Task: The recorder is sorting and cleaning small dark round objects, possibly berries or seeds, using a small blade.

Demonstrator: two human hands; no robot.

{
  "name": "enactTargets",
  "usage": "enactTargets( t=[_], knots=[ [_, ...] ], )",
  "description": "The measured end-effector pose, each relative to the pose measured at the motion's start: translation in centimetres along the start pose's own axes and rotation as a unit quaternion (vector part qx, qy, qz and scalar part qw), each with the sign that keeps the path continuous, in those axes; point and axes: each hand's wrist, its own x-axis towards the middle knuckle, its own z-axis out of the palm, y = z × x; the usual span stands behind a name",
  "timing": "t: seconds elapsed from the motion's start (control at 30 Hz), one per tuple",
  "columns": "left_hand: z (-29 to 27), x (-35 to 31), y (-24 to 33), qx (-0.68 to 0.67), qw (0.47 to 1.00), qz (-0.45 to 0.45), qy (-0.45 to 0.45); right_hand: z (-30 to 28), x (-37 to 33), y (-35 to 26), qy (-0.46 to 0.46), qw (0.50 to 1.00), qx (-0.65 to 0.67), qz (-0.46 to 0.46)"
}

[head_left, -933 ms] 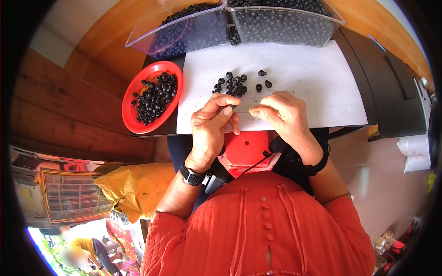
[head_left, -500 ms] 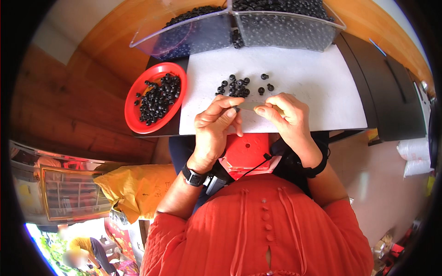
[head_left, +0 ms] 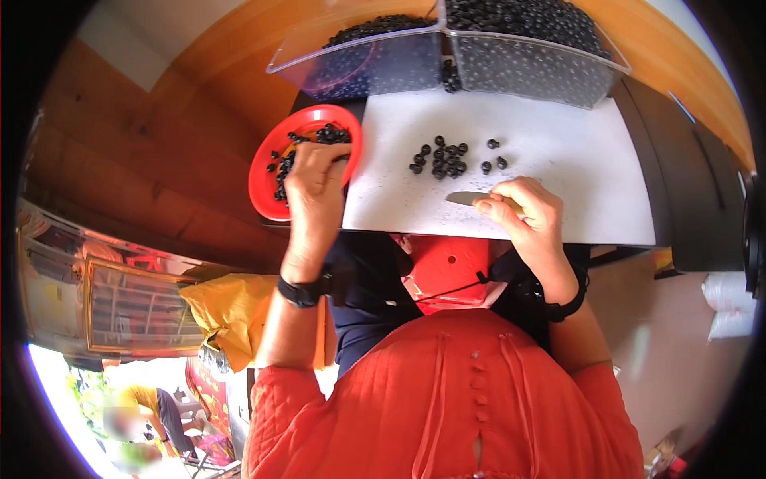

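Observation:
My left hand (head_left: 313,177) is over the right side of a red plate (head_left: 259,188), fingers stretched toward the rim and apart, with nothing visible in them; the undersides are hidden. Small shiny black round pieces (head_left: 281,190) lie in the plate, partly covered by the hand. My right hand (head_left: 527,209) is closed on the end of a small flat knife (head_left: 465,197), its rounded grey blade pointing left above the white board (head_left: 391,195). Beyond the blade, a cluster of black round pieces (head_left: 449,165) lies on the board, some with a short stub; several others (head_left: 495,144) sit apart to its right.
Two clear plastic bins (head_left: 542,76) full of black round pieces stand along the far edge, a few pieces (head_left: 451,76) between them. A red stool-like object (head_left: 452,267) is below the table edge. A yellow bag (head_left: 231,311) stands at left. Another person (head_left: 163,407) bends over at far lower left.
My left hand has left the blade and the small black piece it pinched and gone left over the red plate. My right hand keeps the knife. The view has shifted slightly.

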Motion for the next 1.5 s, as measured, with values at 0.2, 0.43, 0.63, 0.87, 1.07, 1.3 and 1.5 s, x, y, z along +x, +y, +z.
enactTargets(
  t=[0.2,0.43,0.63,0.87,1.07,1.3,1.5],
  knots=[
    [0.1,-0.1,-0.5,0.137,0.987,0.07,0.039,-0.8,0.1,-1.2,-0.009,0.976,0.174,0.13],
    [6.0,-0.7,2.0,0.066,0.986,0.131,-0.079,-6.2,2.9,-8.5,0.052,0.936,0.284,0.203],
    [7.5,-0.6,1.1,0.107,0.986,0.097,-0.085,-6.0,3.0,-8.7,0.04,0.946,0.258,0.194],
    [7.5,-0.4,0.5,0.111,0.985,0.08,-0.102,-1.6,1.8,-3.1,0.025,0.959,0.201,0.198],
    [7.0,-0.4,1.5,0.134,0.977,0.134,-0.093,-0.1,0.9,0.0,0.014,0.987,0.039,0.157],
    [6.5,-2.2,3.4,0.139,0.972,0.142,-0.127,0.0,0.9,-0.2,0.021,0.992,-0.01,0.121],
    [6.1,-2.3,3.1,0.043,0.984,0.126,-0.121,0.1,0.7,-0.1,0.016,0.995,-0.031,0.098]
  ],
)
